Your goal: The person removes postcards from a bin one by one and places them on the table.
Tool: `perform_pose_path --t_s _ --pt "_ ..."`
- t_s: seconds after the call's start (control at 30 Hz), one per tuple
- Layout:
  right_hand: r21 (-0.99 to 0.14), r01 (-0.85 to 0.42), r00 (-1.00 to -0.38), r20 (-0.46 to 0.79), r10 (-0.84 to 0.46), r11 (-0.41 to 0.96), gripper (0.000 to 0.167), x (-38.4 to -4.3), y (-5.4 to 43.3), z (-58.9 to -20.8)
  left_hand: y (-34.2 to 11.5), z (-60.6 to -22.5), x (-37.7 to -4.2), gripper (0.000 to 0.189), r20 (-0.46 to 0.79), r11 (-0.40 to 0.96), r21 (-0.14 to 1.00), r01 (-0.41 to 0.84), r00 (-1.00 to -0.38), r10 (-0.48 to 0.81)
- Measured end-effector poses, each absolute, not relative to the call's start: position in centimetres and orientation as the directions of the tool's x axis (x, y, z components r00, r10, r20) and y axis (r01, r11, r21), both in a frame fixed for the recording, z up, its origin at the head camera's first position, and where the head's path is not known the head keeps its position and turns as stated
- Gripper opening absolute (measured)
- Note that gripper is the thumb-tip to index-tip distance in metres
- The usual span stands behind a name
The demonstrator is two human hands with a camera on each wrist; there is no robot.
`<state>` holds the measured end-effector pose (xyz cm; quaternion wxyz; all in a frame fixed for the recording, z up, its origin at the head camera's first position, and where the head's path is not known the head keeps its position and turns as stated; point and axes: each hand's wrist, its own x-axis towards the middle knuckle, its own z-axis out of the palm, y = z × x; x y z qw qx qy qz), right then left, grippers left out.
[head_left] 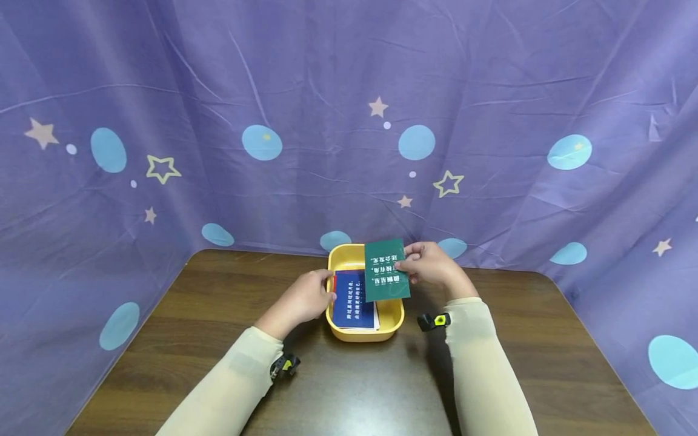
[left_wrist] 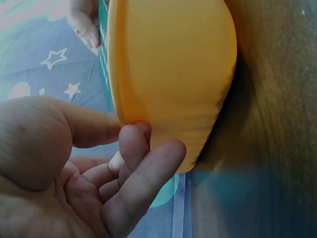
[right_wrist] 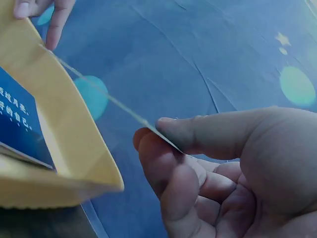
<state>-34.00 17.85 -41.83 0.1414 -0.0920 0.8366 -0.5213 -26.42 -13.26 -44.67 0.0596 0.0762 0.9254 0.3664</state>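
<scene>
My left hand (head_left: 306, 295) holds the left rim of a yellow plastic basket (head_left: 366, 336), thumb near the inner side and fingers outside, as the left wrist view shows against the basket wall (left_wrist: 178, 74). Between thumb and fingers, my right hand (head_left: 432, 264) pinches the right edge of a green card (head_left: 386, 292) with white writing. That card hangs over the basket's right half; the right wrist view catches it edge-on as a thin line (right_wrist: 116, 102). Inside the basket, a dark blue card (head_left: 346, 306) with white writing lies on other cards, partly covered by the green one.
The basket stands on a brown wooden table (head_left: 218, 345). Behind it hangs a purple curtain (head_left: 327, 72) with stars and blue ovals. Small black devices with yellow marks are at the left wrist (head_left: 285, 365) and the right wrist (head_left: 434, 321). A red edge (head_left: 334, 284) shows beside the blue card.
</scene>
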Motion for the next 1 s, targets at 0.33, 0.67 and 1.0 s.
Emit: perform_pose_path --t_s 0.33,0.67,1.0 --pt "-0.943 0.028 -0.93 -0.145 -0.336 0.331 0.029 -33.6 22.6 -43.0 -13.3 -45.1 -26.3 0.052 -0.101 0.643 0.766 0.011 -0.985 0.137" --pt "-0.922 0.114 -0.94 -0.221 -0.261 0.371 0.03 -34.3 26.4 -45.0 -12.7 -45.7 -26.6 0.06 -0.145 0.569 0.821 -0.049 -0.982 0.124" --pt "-0.882 0.142 -0.927 -0.278 -0.253 0.449 0.023 -35.0 27.5 -47.6 -12.4 -45.8 -26.7 0.053 -0.126 0.565 0.824 -0.033 -0.984 0.127"
